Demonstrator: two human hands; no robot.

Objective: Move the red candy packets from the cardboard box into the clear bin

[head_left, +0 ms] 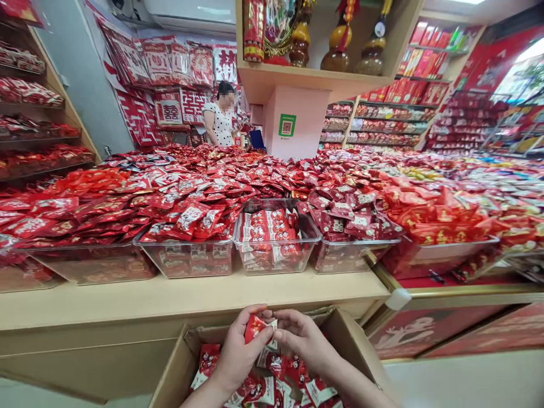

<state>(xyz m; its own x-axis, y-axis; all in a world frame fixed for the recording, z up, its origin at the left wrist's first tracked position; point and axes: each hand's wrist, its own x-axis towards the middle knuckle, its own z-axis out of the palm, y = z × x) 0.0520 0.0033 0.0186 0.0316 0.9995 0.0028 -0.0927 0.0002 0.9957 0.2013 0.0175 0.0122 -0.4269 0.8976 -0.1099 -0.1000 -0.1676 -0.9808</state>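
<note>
Best to steady the red-and-white packet (254, 328), pinched between thumb and fingers of the left hand (237, 347) over the open cardboard box (356, 345), without crushing it, right hand (304, 339) fingers curled lightly alongside, pinch unclear.

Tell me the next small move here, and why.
Probably lift the packet up from the box toward the bin straight ahead: the left hand holds it, the right hand is at its white end, and that bin is filled lower than the bins on either side.
</note>
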